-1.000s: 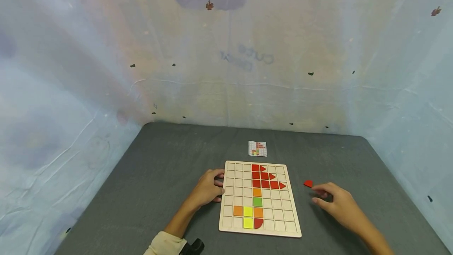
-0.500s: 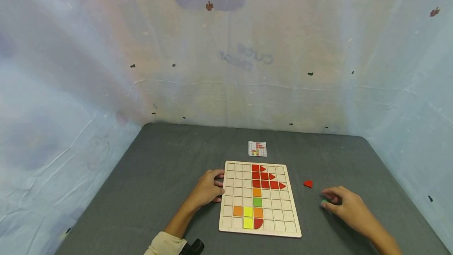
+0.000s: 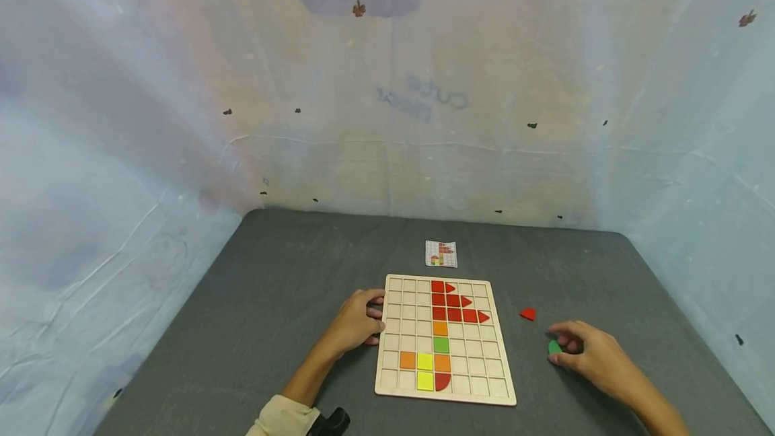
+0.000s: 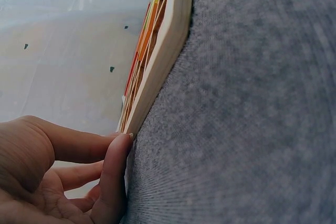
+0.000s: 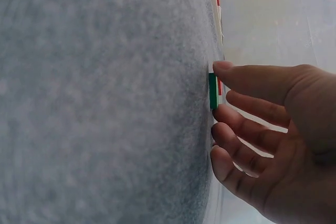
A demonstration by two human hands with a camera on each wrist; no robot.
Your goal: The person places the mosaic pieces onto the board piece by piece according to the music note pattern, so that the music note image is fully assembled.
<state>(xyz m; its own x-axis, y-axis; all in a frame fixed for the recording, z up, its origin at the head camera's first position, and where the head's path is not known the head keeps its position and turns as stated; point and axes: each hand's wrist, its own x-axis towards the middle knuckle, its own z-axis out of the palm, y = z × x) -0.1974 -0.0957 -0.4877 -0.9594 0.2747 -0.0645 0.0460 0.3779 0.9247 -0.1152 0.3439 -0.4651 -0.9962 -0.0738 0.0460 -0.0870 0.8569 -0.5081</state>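
A wooden grid board (image 3: 403, 328) lies on the dark table, with red, orange, green and yellow pieces set in some of its squares. Along its left edge rests my left hand (image 3: 351, 321); thumb and fingertips touch the rim, also seen against the board's side (image 4: 165, 51) in the left wrist view. To the right of the board, my right hand (image 3: 590, 355) pinches a small green piece (image 3: 554, 347) between thumb and finger, low at the table. The right wrist view shows that green piece (image 5: 212, 91) edge-on; its full shape is partly hidden by the fingers.
A loose red piece (image 3: 528, 314) with a curved side lies between the board and my right hand. Behind the board is a small printed card (image 3: 440, 254) with a coloured grid pattern. A pale sheet (image 3: 387, 173) hangs around the table's far and side edges.
My right hand has moved right, away from the red piece, to the green piece, which now shows more between its fingers. My left hand and the board stay put.
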